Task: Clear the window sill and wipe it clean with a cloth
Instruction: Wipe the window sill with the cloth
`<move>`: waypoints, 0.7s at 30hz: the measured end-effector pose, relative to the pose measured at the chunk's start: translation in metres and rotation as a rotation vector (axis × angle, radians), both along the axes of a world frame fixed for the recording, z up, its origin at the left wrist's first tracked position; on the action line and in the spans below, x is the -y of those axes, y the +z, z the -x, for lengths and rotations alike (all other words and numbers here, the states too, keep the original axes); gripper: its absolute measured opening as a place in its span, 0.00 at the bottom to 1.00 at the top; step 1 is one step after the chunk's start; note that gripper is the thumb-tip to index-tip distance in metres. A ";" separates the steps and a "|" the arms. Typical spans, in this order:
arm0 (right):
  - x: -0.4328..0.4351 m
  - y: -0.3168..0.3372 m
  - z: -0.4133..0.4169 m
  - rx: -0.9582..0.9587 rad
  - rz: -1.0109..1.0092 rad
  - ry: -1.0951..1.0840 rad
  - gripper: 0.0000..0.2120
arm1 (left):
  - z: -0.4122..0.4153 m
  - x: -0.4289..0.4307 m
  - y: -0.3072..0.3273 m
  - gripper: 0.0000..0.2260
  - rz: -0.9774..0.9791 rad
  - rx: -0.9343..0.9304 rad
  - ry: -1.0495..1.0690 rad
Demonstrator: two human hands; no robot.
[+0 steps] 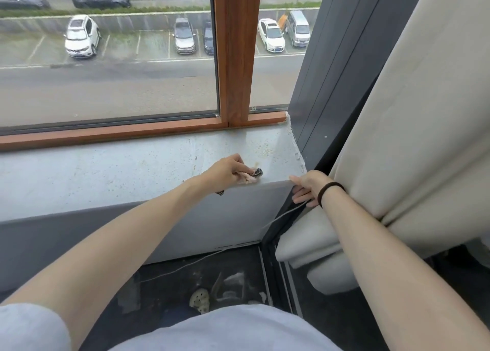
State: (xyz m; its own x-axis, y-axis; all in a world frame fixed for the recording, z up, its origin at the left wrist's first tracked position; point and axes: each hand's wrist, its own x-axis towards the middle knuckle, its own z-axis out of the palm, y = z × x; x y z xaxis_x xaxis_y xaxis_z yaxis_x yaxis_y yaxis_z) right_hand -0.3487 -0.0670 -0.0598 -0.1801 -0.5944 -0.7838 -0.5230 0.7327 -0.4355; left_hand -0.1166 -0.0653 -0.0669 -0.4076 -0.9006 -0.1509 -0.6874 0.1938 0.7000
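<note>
curtain right | wooden window frame | cars outside — parked

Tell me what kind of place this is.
Probably an upper-floor room, at its window: a wood-framed window looks down on parked cars and a road, with a pale sill below it and a beige curtain at the right.

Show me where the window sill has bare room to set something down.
The pale speckled stone sill is bare left of the left hand, between the brown wooden window frame and its front edge. A smaller patch lies behind the crumpled pinkish cloth. Crowded: the front right corner, with the cloth and the right hand.
</note>
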 end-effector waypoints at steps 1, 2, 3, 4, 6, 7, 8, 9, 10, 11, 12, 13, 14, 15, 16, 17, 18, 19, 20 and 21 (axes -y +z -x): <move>0.000 -0.001 0.000 -0.001 -0.001 0.009 0.21 | 0.001 -0.002 0.001 0.12 -0.011 0.008 -0.008; 0.000 -0.001 0.001 -0.001 -0.003 0.018 0.21 | 0.002 -0.005 0.003 0.12 -0.023 0.014 -0.022; 0.000 -0.001 0.001 0.000 -0.005 0.026 0.21 | 0.003 -0.008 0.005 0.12 -0.044 0.016 -0.038; -0.001 -0.002 0.002 0.002 -0.004 0.031 0.21 | 0.004 -0.010 0.008 0.12 -0.071 0.029 -0.059; -0.001 -0.002 0.002 0.004 0.007 0.041 0.22 | 0.004 -0.012 0.015 0.13 -0.134 0.081 -0.105; -0.001 -0.003 0.003 0.004 0.013 0.044 0.22 | 0.004 -0.013 0.019 0.14 -0.176 0.089 -0.107; -0.001 -0.004 0.003 0.003 0.017 0.047 0.22 | 0.004 -0.012 0.023 0.14 -0.217 0.064 -0.089; -0.001 -0.005 0.002 0.002 0.017 0.050 0.22 | 0.004 -0.010 0.028 0.13 -0.253 0.004 -0.050; -0.001 -0.006 0.002 0.003 0.015 0.052 0.22 | 0.003 -0.007 0.033 0.12 -0.262 -0.061 -0.012; -0.001 -0.007 0.002 0.008 0.012 0.051 0.22 | 0.003 -0.003 0.038 0.11 -0.250 -0.110 0.019; -0.001 -0.007 0.002 0.015 0.012 0.045 0.22 | 0.003 0.002 0.043 0.12 -0.229 -0.127 0.042; -0.001 -0.007 0.002 0.018 0.014 0.040 0.22 | 0.004 0.007 0.048 0.12 -0.212 -0.137 0.064; -0.001 -0.007 0.002 0.022 0.019 0.034 0.22 | 0.005 0.012 0.051 0.13 -0.196 -0.138 0.081; -0.001 -0.007 0.002 0.023 0.023 0.029 0.22 | 0.007 0.016 0.054 0.13 -0.188 -0.139 0.091; -0.001 -0.006 0.002 0.024 0.025 0.024 0.22 | 0.009 0.021 0.057 0.13 -0.171 -0.133 0.092; -0.001 -0.006 0.002 0.027 0.024 0.022 0.21 | 0.011 0.026 0.058 0.12 -0.161 -0.122 0.097; -0.001 -0.005 0.002 0.032 0.018 0.020 0.21 | 0.012 0.031 0.058 0.11 -0.157 -0.098 0.099; -0.001 -0.005 0.002 0.038 0.010 0.013 0.21 | 0.015 0.035 0.059 0.09 -0.174 -0.077 0.104; -0.002 -0.004 0.001 0.044 0.007 0.004 0.21 | 0.017 0.039 0.057 0.08 -0.160 -0.052 0.103; -0.002 -0.004 0.000 0.052 0.016 -0.011 0.20 | 0.019 0.045 0.054 0.07 -0.121 -0.039 0.103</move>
State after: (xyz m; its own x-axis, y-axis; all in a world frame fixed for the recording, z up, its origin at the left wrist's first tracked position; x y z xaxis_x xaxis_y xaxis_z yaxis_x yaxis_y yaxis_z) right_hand -0.3489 -0.0646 -0.0639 -0.1462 -0.6048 -0.7828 -0.4912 0.7313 -0.4733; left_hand -0.1361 -0.1100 -0.0133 -0.3222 -0.9139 -0.2471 -0.6710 0.0363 0.7406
